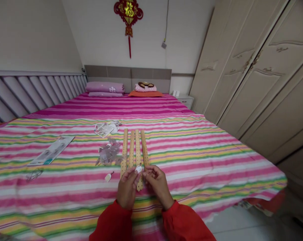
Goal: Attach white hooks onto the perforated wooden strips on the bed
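My left hand pinches a small white tag with a rounded shape. Close beside it, my right hand has its thumb and forefinger pressed together; whatever is in that pinch, if anything, is hidden or too small to name. Both hands are over the near ends of several long, pale wooden strips with rows of holes, among them a middle strip and the rightmost strip. Another small white tag lies on the striped sheet to the left of my left hand.
Left of the strips is a heap of small clear plastic bags. Behind it lies a pile of white cards or packets. Farther left are a long clear package and a thin wire-like coil. A striped sheet covers the bed.
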The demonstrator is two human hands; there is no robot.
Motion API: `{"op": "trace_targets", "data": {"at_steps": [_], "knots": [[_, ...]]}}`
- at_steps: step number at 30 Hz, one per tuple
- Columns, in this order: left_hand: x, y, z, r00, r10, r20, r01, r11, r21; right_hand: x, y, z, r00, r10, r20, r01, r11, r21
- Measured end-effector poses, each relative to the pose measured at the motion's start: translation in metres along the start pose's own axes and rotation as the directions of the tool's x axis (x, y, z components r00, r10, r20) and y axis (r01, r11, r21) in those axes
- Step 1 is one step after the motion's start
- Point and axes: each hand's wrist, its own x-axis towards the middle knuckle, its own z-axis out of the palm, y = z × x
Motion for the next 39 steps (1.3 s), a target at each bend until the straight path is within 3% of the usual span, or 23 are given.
{"op": "trace_targets", "data": {"at_steps": [6, 15, 18, 23, 29, 35, 39], "knots": [[0.002, -0.021, 0.002, 0.981, -0.003, 0.196, -0.03, 0.986, 0.166, 0.008, -0.004, -0.01, 0.998, 0.053, -0.017, -0.053, 0.998, 0.017], [0.023, 0.001, 0.011, 0.949, -0.007, 0.315, -0.146, 0.876, 0.46, 0.022, -0.018, -0.025, 0.989, 0.014, 0.15, 0.006, 0.992, -0.129], [0.031, 0.005, 0.014, 0.952, 0.01, 0.306, -0.159, 0.871, 0.465, 0.025, -0.017, -0.027, 0.992, 0.02, 0.123, -0.005, 0.992, -0.125], [0.041, -0.003, 0.016, 0.957, -0.019, 0.289, -0.103, 0.91, 0.402, 0.026, -0.006, -0.026, 0.999, 0.028, -0.027, -0.03, 0.997, -0.078], [0.048, -0.011, 0.015, 0.963, 0.006, 0.271, -0.118, 0.91, 0.398, 0.023, -0.001, -0.025, 0.998, 0.057, 0.003, -0.057, 0.996, -0.073], [0.059, -0.006, 0.022, 0.947, -0.017, 0.322, -0.159, 0.845, 0.511, 0.038, 0.001, -0.028, 0.997, 0.074, -0.035, -0.074, 0.997, 0.0], [0.066, -0.007, 0.026, 0.945, 0.039, 0.326, -0.236, 0.768, 0.595, 0.05, 0.012, -0.031, 0.991, 0.129, -0.035, -0.128, 0.991, 0.049]]}}
